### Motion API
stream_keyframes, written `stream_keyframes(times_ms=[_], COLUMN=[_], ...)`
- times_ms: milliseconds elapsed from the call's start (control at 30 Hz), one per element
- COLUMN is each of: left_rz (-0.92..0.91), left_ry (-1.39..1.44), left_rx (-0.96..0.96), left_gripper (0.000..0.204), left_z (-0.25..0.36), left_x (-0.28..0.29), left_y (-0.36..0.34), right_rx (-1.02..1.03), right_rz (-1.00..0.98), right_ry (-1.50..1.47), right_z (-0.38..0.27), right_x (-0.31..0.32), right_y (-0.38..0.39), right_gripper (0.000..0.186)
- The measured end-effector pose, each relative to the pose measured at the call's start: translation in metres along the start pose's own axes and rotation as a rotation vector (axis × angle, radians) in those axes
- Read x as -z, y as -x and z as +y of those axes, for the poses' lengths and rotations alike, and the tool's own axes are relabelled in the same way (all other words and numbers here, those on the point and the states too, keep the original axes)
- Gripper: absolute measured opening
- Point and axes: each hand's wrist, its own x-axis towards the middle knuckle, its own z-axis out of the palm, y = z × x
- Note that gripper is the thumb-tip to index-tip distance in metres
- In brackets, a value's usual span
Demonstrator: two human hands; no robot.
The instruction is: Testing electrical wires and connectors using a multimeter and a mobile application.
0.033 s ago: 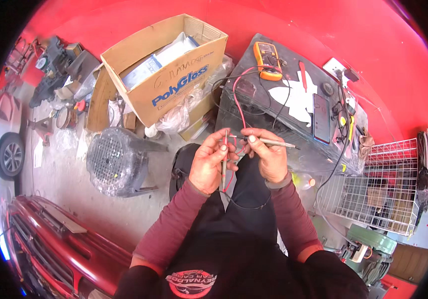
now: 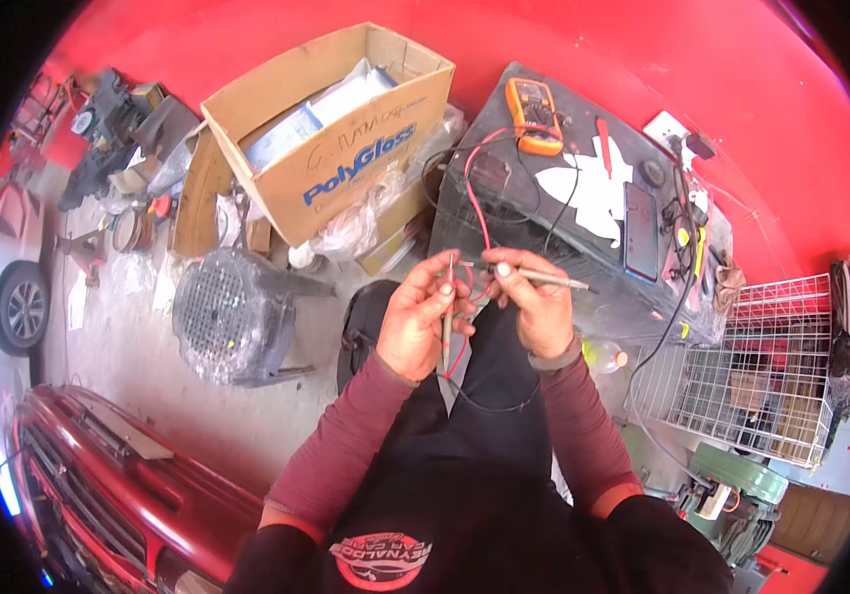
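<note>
Multimeter (image 2: 533, 117), orange plastic case, dark face; both hands busy on its near side

L hand (image 2: 420, 317): thumb + fingertips pinched on slim greyish-tan pen-shaped probe (image 2: 446, 342), near side of meter; probe approx. upright in view, lower end twd lap. R hand (image 2: 539, 312): thumb + forefinger grasping second greyish-tan probe (image 2: 559, 281), also near side of meter, approx. sideways, dark tip to R. Inner ends close tog. betw. hands; can't tell if touching.

Thin red lead (image 2: 474, 203) runs from meter twd hands. Thin black lead (image 2: 489, 409) loops over lap, well nearer than meter.

Meter rests on black plastic-wrapped table (image 2: 583, 107). R of meter: slim red tool (image 2: 604, 148). Near-R of meter: irregular white sheet (image 2: 583, 198), then dark rectangular smartphone (image 2: 640, 233). L of meter: open brown cardboard box (image 2: 282, 203). Farther L + nearer than meter: dark plastic stool w/ perforated round seat (image 2: 232, 317).
</note>
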Motion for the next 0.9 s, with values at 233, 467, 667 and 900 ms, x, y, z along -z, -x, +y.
stream_keyframes(times_ms=[233, 467, 667, 900], left_rz=[-0.035, -0.018, 0.012, -0.097], left_ry=[0.016, -0.018, -0.094, -0.362], left_rx=[0.001, 0.018, -0.040, 0.060], left_gripper=[0.041, 0.040, 0.043, 0.032], left_z=[-0.004, -0.010, -0.003, -0.010], left_x=[0.000, 0.000, 0.003, 0.011], left_y=[0.003, 0.009, 0.008, 0.021], right_rx=[0.046, 0.037, -0.036, -0.418], right_rz=[0.008, -0.016, -0.295, -0.262], right_ry=[-0.043, -0.003, -0.434, 0.246], right_z=[-0.001, 0.007, -0.014, 0.003], right_x=[0.002, 0.001, 0.043, 0.110], right_y=[0.007, 0.011, 0.016, 0.064], right_gripper=[0.026, 0.030, 0.030, 0.021])
